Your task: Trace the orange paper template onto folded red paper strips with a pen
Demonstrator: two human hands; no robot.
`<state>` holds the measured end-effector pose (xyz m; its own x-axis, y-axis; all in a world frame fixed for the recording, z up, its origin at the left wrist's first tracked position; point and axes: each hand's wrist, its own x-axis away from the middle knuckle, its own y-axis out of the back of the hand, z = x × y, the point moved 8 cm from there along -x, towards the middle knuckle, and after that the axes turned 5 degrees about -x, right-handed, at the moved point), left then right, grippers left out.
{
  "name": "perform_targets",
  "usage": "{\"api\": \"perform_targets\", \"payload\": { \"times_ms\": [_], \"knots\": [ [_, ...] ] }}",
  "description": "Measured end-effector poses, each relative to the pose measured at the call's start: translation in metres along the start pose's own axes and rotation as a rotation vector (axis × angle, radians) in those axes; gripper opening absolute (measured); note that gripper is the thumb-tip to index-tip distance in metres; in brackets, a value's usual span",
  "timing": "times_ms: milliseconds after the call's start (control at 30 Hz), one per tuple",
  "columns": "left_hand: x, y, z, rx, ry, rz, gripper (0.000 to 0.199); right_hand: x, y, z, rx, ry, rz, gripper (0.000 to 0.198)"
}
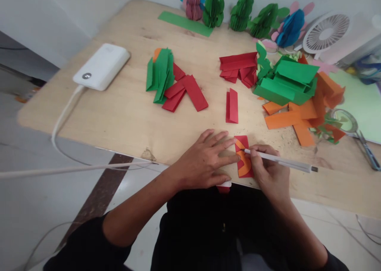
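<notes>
A small red paper rectangle (249,173) lies near the table's front edge, with a curved orange paper cutout (244,166) on top of it. My left hand (205,160) rests flat with fingers spread, its fingertips pressing on the left side of the cutout. In my right hand (269,172) is a slim white pen (285,162), its tip touching the cutout's edge near the upper middle. Just beyond them, a folded red paper strip (232,106) lies by itself. Something white and red peeks out under my left thumb at the table edge; I cannot make out what it is.
Green folded papers (162,74) and red strips (195,92) lie at centre left. Red, green (285,80) and orange paper (303,116) pile up at right, beside scissors (367,150). A white power bank (102,66) with cable, a fan (326,35) and paper figures (239,13) stand farther off.
</notes>
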<state>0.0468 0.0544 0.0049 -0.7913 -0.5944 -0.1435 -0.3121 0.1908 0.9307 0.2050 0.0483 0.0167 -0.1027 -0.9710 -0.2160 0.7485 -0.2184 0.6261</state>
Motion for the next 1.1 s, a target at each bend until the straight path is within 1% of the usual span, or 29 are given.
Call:
{"api": "perform_targets", "payload": {
  "times_ms": [133,333,467,567,633,733,833,900,1000,1100],
  "knots": [
    [0.0,0.0,0.0,-0.005,-0.007,-0.009,0.047,-0.003,-0.004,0.002,0.007,0.026,-0.002,0.019],
    [0.0,-0.001,0.0,-0.01,-0.009,-0.004,0.048,-0.008,-0.016,-0.002,-0.072,0.031,0.037,0.019],
    [0.0,0.0,-0.001,-0.015,-0.006,0.005,0.048,-0.003,-0.012,0.003,-0.15,0.051,0.016,0.021],
    [0.0,0.0,-0.001,-0.019,-0.007,0.002,0.047,0.007,0.0,0.008,-0.182,0.061,0.002,0.021],
    [-0.001,0.0,-0.001,-0.017,-0.007,0.005,0.047,0.015,0.008,0.014,-0.144,0.109,0.023,0.021],
    [-0.001,-0.002,0.0,-0.02,-0.003,0.008,0.048,0.028,0.015,0.025,-0.005,0.261,0.067,0.023],
    [-0.001,-0.003,0.0,-0.028,-0.006,0.0,0.049,0.039,0.016,0.031,0.124,0.424,0.086,0.025],
    [-0.001,-0.003,-0.001,-0.034,-0.011,-0.003,0.049,0.044,0.013,0.033,0.193,0.502,0.099,0.027],
    [-0.001,-0.005,-0.001,-0.041,-0.012,0.001,0.05,0.047,0.009,0.033,0.257,0.557,0.089,0.027],
    [-0.001,-0.005,0.0,-0.047,-0.011,0.006,0.051,0.048,0.009,0.031,0.266,0.569,0.065,0.024]
  ]
}}
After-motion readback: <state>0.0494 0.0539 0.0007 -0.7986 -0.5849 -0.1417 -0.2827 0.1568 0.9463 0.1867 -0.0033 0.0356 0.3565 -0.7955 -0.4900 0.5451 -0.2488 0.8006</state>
